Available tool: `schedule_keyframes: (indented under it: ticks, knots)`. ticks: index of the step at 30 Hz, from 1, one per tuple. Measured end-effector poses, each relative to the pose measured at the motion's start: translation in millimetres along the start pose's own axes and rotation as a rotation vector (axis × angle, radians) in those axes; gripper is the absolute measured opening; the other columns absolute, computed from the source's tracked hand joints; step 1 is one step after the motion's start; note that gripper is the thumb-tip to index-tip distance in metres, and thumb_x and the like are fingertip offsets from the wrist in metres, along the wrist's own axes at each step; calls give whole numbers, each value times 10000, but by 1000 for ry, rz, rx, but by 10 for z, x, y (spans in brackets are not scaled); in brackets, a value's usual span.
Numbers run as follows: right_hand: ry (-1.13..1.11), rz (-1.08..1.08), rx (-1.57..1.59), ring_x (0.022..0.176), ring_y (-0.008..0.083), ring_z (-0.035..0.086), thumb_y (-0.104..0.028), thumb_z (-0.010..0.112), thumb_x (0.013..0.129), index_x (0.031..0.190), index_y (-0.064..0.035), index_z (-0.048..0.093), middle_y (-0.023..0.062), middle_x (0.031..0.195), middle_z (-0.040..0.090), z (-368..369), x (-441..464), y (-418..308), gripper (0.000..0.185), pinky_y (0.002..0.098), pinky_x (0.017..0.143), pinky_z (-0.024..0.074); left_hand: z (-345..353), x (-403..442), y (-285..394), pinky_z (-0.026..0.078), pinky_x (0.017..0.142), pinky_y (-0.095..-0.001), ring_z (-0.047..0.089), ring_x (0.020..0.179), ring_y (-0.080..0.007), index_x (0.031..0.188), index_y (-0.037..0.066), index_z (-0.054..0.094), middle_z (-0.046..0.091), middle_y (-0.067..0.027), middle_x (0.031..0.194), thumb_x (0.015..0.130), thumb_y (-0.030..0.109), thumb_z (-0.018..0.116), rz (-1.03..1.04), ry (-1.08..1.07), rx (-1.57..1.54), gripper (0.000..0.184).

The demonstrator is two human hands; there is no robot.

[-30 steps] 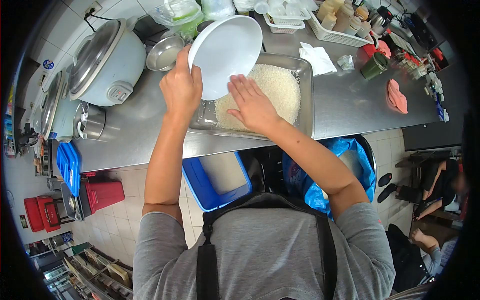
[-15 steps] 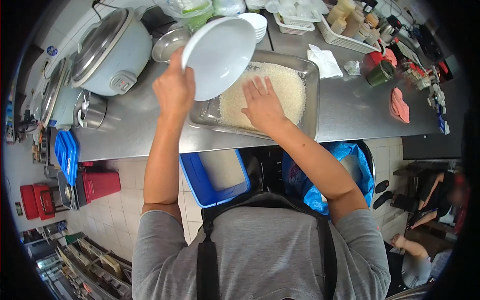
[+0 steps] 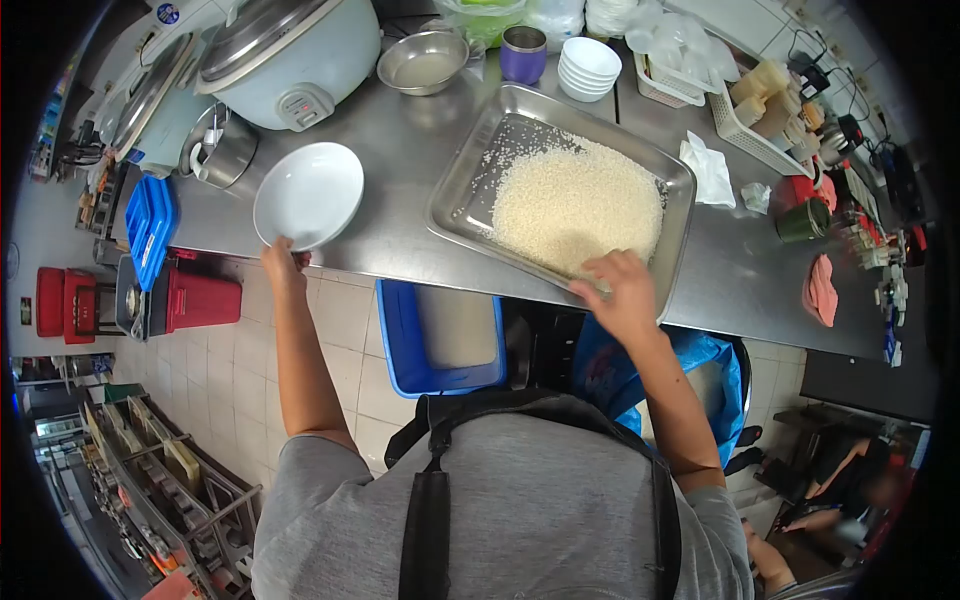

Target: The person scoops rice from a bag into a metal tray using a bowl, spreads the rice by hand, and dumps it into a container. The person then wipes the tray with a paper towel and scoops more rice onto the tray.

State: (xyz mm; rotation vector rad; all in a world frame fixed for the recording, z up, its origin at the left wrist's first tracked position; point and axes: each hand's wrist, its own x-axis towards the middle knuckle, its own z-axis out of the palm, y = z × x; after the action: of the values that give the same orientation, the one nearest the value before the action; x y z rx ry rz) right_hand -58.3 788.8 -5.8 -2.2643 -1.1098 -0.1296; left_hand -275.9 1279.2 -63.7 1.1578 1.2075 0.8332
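A white bowl is at the left part of the counter, its inside facing up with nothing visible in it. My left hand pinches its near rim. The shallow metal tray holds a mound of uncooked white rice, with loose grains scattered toward its far left. At the tray's near right side is my right hand, its fingers curled over the near rim and its thumb on the outer side. The fingertips lie close to the rice and are partly hidden.
Two large cookers, one a rice cooker, stand at the back left, near a metal bowl, a purple cup and stacked white bowls. Below the counter are a blue bin and a blue bag. Other people sit at lower right.
The white bowl has gone from above the tray to the left, down by the counter, in my left hand. My right hand has drawn back from the rice to the tray's near rim. The view has turned.
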Motion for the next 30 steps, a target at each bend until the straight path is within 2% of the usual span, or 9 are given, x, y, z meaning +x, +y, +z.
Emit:
schedule_keyframes:
  ticks: [2,7,10,13,16,19,21,23,30]
  knots:
    - [-111,-63,-41,834,292,567,-191,809,689,851,-80,656,77,838,574,95,-112,-43,249,416,747,437,-37,65,-233,438,379,-307,559,445,-223,988,-18,537,583,-111,682,793,98,520,-59,12,-32,228]
    - [-27,-58,-108,796,316,553,-68,764,653,825,-66,609,107,807,557,141,-324,95,231,427,707,443,239,-107,-329,464,424,-294,578,505,-200,1081,-8,525,623,-125,751,848,166,563,-129,-45,-104,293]
    - [-20,-51,-161,774,325,541,-1,725,622,800,-63,591,117,786,540,16,-457,181,232,436,684,443,295,-230,-86,472,484,-287,595,568,-189,1105,-38,553,652,-127,830,893,252,614,-119,-186,144,365]
    - [-17,-13,-205,756,328,530,24,708,611,785,-63,583,118,768,528,-127,-670,242,231,440,676,440,290,-39,-401,500,622,-347,628,726,-242,1209,-5,548,661,-152,937,876,264,673,316,200,591,447]
    - [15,50,-242,735,325,517,27,705,606,778,-62,580,116,753,515,-225,-865,330,231,440,669,434,412,-523,-111,417,899,-461,585,981,-322,1272,66,541,652,-158,979,850,208,671,952,530,953,464]
    - [71,91,-249,708,318,504,26,713,608,792,-63,593,111,739,497,-260,-1036,459,236,435,655,425,758,-843,-34,414,889,-439,570,991,-312,1140,74,635,657,-118,1008,808,127,684,1200,160,728,340]
    - [103,120,-246,709,315,506,21,720,609,801,-64,603,110,739,496,-292,-1105,518,240,431,652,424,1099,-1111,-93,426,897,-419,580,1013,-315,1004,75,685,674,-89,993,815,99,686,1139,-193,791,190]
    - [111,128,-248,719,304,523,23,730,636,803,-54,619,107,746,510,-304,-1122,550,215,409,644,434,1359,-1243,-247,436,893,-426,584,1002,-316,948,67,690,671,-92,982,808,70,672,1206,-463,736,142]
    - [119,165,-196,723,320,516,-12,757,620,793,-51,614,112,749,516,-300,-1133,568,228,416,651,434,1631,-1984,-652,437,969,-452,564,1092,-327,1002,24,656,625,-131,1077,808,31,636,1297,-845,609,195]
